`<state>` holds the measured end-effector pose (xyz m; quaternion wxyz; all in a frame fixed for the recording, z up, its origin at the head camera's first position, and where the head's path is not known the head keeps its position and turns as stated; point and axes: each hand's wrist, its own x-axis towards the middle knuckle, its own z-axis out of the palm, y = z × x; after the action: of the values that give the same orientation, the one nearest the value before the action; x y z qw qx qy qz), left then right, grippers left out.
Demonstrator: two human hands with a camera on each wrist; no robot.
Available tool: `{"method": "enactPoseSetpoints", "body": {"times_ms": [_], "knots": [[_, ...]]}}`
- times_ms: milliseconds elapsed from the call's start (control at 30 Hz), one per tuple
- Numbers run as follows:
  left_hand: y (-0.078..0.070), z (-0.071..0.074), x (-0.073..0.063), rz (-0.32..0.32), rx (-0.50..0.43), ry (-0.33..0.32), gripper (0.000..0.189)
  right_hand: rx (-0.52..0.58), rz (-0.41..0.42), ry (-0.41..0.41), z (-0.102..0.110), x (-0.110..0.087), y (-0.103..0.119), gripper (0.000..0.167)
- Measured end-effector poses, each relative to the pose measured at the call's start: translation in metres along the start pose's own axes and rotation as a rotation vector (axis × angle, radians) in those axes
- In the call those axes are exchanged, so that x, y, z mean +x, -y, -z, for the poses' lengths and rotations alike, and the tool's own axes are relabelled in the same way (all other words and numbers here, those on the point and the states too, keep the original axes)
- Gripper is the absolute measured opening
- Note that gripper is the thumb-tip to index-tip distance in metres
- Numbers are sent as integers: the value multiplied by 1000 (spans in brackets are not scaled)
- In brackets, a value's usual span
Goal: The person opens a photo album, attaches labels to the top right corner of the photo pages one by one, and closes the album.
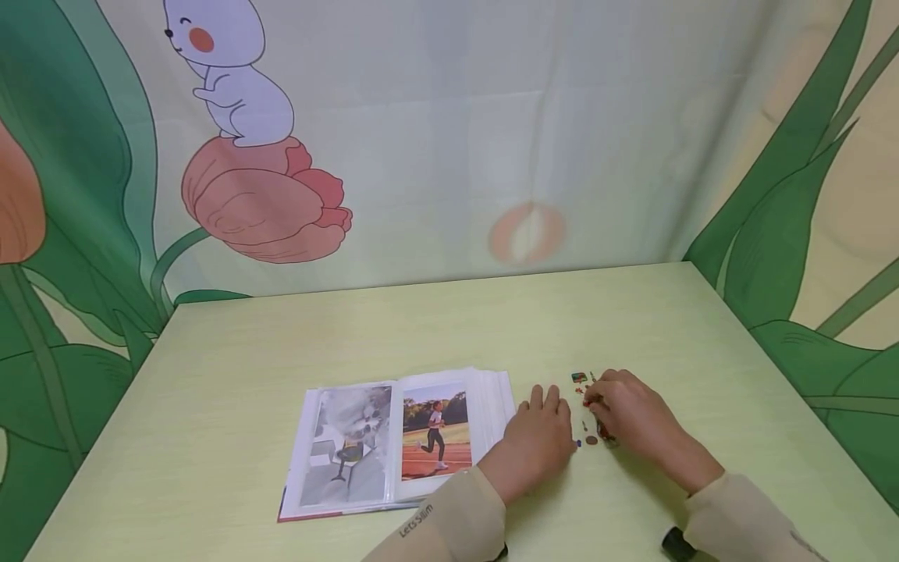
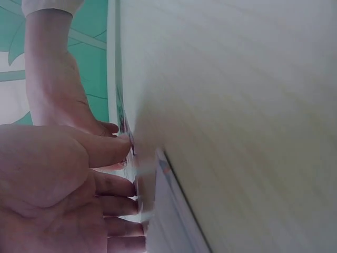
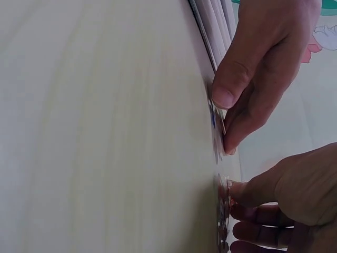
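Observation:
A clear sheet of small colourful stickers [image 1: 591, 440] lies on the table to the right of an open photo album [image 1: 393, 488]. My left hand [image 1: 541, 433] rests on the sheet's left side, its fingers extended; the left wrist view also shows this hand [image 2: 58, 195] low against the table. Over the stickers, my right hand [image 1: 635, 414] has thumb and forefinger together at a small red sticker, which the fingertips mostly hide. From the right wrist view, the right hand [image 3: 300, 195] touches the sheet's edge [image 3: 223, 211], with the left hand's thumb close by.
The album's visible pages hold a greyish picture [image 1: 347, 460] and a photo of a runner [image 1: 435, 429]. A black cylindrical object [image 1: 677, 544] is by the right sleeve. Behind the pale table [image 1: 211, 406] hangs a printed curtain [image 1: 421, 156].

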<state>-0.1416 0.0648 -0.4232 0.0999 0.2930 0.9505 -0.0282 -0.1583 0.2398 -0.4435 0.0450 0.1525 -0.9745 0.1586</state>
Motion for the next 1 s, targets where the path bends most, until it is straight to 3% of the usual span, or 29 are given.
{"method": "enactPoseSetpoints", "body": {"times_ms": [433, 767, 1000], "knots": [[-5, 3, 0, 16, 32, -70, 41, -19, 20, -71, -3, 3, -6, 13], [-11, -1, 3, 77, 52, -83, 40, -22, 23, -68, -3, 4, -7, 11], [-13, -4, 6, 104, 15, -124, 41, -16, 24, -69, -2, 4, -7, 11]]}}
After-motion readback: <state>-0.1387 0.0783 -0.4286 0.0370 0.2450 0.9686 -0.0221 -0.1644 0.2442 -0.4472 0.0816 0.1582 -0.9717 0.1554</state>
